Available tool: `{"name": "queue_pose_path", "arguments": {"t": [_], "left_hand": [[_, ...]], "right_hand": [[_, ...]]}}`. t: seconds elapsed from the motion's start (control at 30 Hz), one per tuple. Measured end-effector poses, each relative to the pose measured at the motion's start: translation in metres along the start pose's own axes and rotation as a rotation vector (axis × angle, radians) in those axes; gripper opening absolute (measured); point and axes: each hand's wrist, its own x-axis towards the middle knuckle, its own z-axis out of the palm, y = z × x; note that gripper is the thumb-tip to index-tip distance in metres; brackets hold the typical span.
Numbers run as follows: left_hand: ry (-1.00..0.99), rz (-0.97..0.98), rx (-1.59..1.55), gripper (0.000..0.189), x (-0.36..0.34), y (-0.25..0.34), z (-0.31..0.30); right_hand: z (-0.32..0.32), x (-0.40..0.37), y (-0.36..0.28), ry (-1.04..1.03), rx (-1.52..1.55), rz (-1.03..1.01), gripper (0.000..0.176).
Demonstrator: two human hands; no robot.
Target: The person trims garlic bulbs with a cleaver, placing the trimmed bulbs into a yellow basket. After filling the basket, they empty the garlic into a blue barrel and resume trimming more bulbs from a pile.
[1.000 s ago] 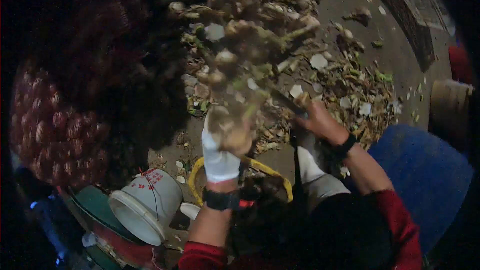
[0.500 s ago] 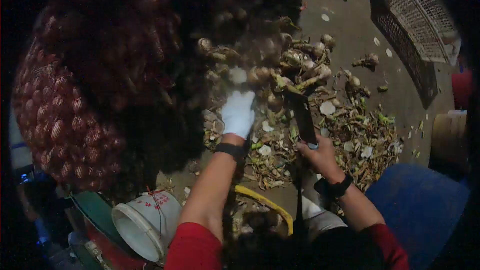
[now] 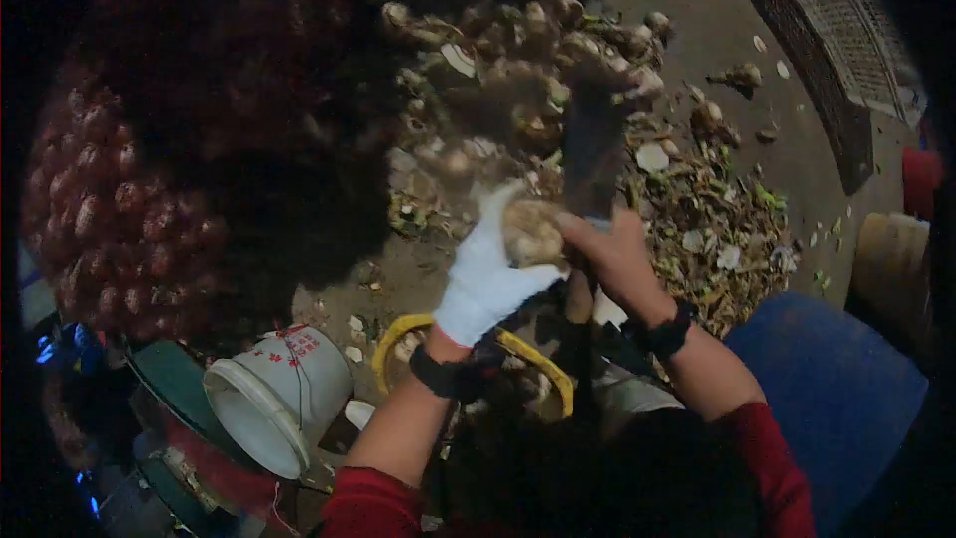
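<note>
My left hand (image 3: 486, 277), in a white glove, is closed around a pale garlic bulb (image 3: 532, 233) in front of my body. My right hand (image 3: 629, 264) is bare and wrapped round the handle of a knife. Its wide dark blade (image 3: 595, 134) points away from me, blurred and in shadow. The right thumb is by the garlic bulb; whether it touches is hard to tell. Beyond both hands lies a heap of garlic bulbs (image 3: 637, 80) with stalks. Cut stalks and peelings (image 3: 717, 249) cover the ground to the right.
A red mesh sack of bulbs (image 3: 124, 229) stands at left. Below it a white bucket (image 3: 289, 394) lies tilted. A curved yellow rim (image 3: 383, 344) is under my left wrist. At right are a blue plastic surface (image 3: 827, 394) and a pale crate (image 3: 846, 25).
My left hand has come back from the heap towards me and now holds a garlic bulb. My right hand has moved up and left with the knife, close to the left.
</note>
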Motion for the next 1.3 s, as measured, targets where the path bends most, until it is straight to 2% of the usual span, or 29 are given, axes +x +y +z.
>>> {"name": "queue_pose_path", "arguments": {"t": [0.03, 0.1, 0.13, 0.2, 0.23, 0.27, 0.3, 0.33, 0.37, 0.4, 0.43, 0.47, 0.53, 0.7, 0.73, 0.77, 0.8, 0.83, 0.87, 0.93, 0.97, 1.0, 1.03, 1.07, 1.13, 1.17, 1.2, 1.27, 1.3], "left_hand": [[0.027, -0.027, -0.101, 0.080, -0.006, 0.000, 0.001], [0.059, -0.048, -0.198, 0.081, -0.008, -0.002, -0.001], [0.061, -0.032, -0.268, 0.080, -0.009, -0.006, -0.003], [0.065, -0.018, -0.337, 0.079, -0.011, -0.020, -0.007], [0.061, 0.125, -0.043, 0.071, -0.014, -0.033, -0.007], [0.054, 0.266, 0.253, 0.062, -0.015, -0.043, -0.006], [0.126, 0.196, -0.087, 0.040, -0.011, -0.038, -0.002], [0.122, 0.195, -0.086, 0.040, -0.011, -0.031, -0.004], [0.071, 0.122, -0.360, 0.034, -0.013, -0.023, -0.007], [0.018, 0.045, -0.634, 0.029, -0.012, -0.013, -0.010], [0.083, -0.031, -0.594, 0.036, -0.011, -0.012, -0.010], [0.092, -0.035, -0.565, 0.038, -0.013, -0.012, -0.011], [0.092, 0.009, -0.517, 0.041, -0.017, -0.015, -0.013], [0.083, 0.118, -0.371, 0.048, -0.018, -0.011, -0.016], [0.060, 0.185, -0.288, 0.050, -0.019, -0.002, -0.019], [0.093, 0.193, -0.073, 0.044, -0.022, 0.013, -0.017], [0.125, 0.205, 0.143, 0.040, -0.025, 0.027, -0.013], [0.143, 0.244, 0.053, 0.046, -0.033, 0.022, -0.010], [0.150, 0.214, 0.065, 0.051, -0.042, 0.044, -0.003], [0.215, 0.037, 0.009, 0.063, -0.025, 0.038, -0.009], [0.266, -0.018, -0.109, 0.065, -0.021, 0.030, -0.008], [0.263, -0.004, -0.113, 0.065, -0.013, 0.026, -0.009], [0.235, 0.055, -0.004, 0.063, -0.011, 0.020, -0.010], [0.200, 0.102, 0.107, 0.062, -0.014, 0.016, -0.009], [0.179, 0.044, 0.002, 0.064, -0.014, 0.020, -0.008], [0.182, 0.016, -0.186, 0.066, -0.016, 0.022, -0.007], [0.184, -0.009, -0.372, 0.068, -0.017, 0.023, -0.007], [0.202, 0.032, -0.378, 0.068, -0.017, 0.009, -0.009], [0.202, 0.048, -0.466, 0.065, -0.020, 0.000, -0.012]], "right_hand": [[0.001, 0.001, 0.004, 0.010, 0.000, 0.018, 0.026], [0.003, 0.008, 0.009, 0.013, -0.120, -0.190, 0.025], [0.002, 0.007, 0.010, 0.014, -0.118, -0.191, 0.025], [-0.004, 0.003, 0.010, -0.008, -0.604, -0.727, 0.024], [-0.006, -0.003, 0.001, -0.158, -0.709, -0.737, 0.030], [-0.006, -0.006, -0.003, -0.159, -0.708, -0.737, 0.030], [-0.004, -0.008, -0.006, -0.180, -0.787, -0.804, 0.030], [-0.004, -0.011, -0.007, -0.198, -0.866, -0.870, 0.031], [-0.004, -0.011, -0.007, -0.195, -0.866, -0.865, 0.031], [-0.005, -0.012, -0.008, -0.213, -0.907, -0.867, 0.039], [-0.005, -0.012, -0.008, -0.232, -0.948, -0.869, 0.049], [-0.005, -0.011, -0.010, -0.231, -0.949, -0.866, 0.049], [-0.005, -0.010, -0.011, -0.212, -0.976, -0.904, 0.026], [-0.010, 0.006, 0.001, -0.177, -0.922, -0.969, 0.023], [-0.011, 0.005, 0.004, -0.163, -0.917, -0.962, 0.022], [-0.016, 0.012, 0.012, -0.165, -0.918, -0.956, 0.022], [-0.029, 0.027, 0.026, -0.078, -1.030, -0.805, 0.018], [-0.044, 0.039, 0.039, 0.016, -1.132, -0.643, 0.013], [-0.062, 0.043, 0.050, 0.045, -0.963, -0.530, 0.011], [-0.053, 0.021, 0.027, 0.053, -0.658, -0.473, 0.015], [-0.039, 0.009, 0.014, -0.001, -0.497, -0.323, 0.020], [-0.019, 0.000, 0.003, -0.059, -0.335, -0.169, 0.025], [-0.007, -0.008, 0.002, -0.094, -0.232, -0.227, 0.024], [-0.001, -0.013, 0.002, -0.096, -0.228, -0.203, 0.024], [0.004, -0.010, -0.005, -0.103, -0.001, -0.109, 0.022], [0.004, -0.010, -0.008, -0.069, -0.169, -0.220, 0.022], [0.004, -0.009, -0.007, -0.077, -0.171, -0.224, 0.022], [0.002, -0.006, -0.001, -0.018, -0.372, -0.621, 0.025], [0.000, -0.006, 0.001, 0.034, -0.389, -0.611, 0.028]]}}
